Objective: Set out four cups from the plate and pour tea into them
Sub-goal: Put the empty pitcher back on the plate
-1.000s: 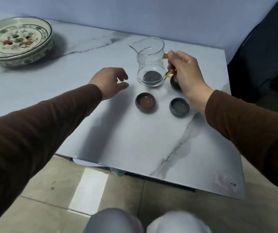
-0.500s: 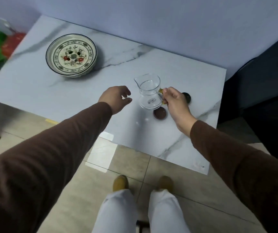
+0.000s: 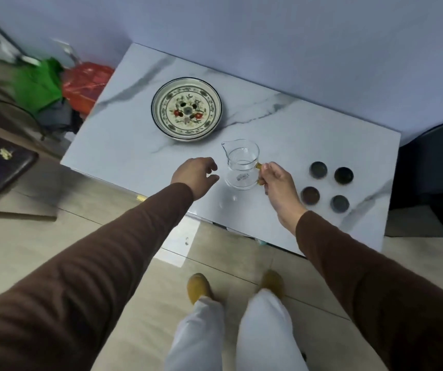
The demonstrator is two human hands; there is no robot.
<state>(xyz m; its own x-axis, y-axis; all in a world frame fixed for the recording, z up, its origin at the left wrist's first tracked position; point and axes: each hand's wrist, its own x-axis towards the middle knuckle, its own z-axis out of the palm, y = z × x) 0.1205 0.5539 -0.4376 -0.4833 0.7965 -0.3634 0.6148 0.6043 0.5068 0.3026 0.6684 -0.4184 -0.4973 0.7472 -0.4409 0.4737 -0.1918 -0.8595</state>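
- Cups first: we count four small cups (image 3: 327,185) set out in a square near the right end of the marble table (image 3: 124,145), by its front edge, all off the plate (image 3: 187,109), which sits bare toward the back edge — so setting out looks done.
- Pouring we judge finished or nearly so: the glass pitcher (image 3: 241,167) looks almost empty, though we cannot tell whether the cups hold tea.
- Our right hand (image 3: 276,180) is clenched on the pitcher's handle, holding it upright near the front edge, left of the cups.
- Our left hand (image 3: 195,174) hovers just beside the pitcher, fingers loosely curled, gripping nothing.
- Against half a second ago — the pitcher has come away from over the cups, and all four now show.
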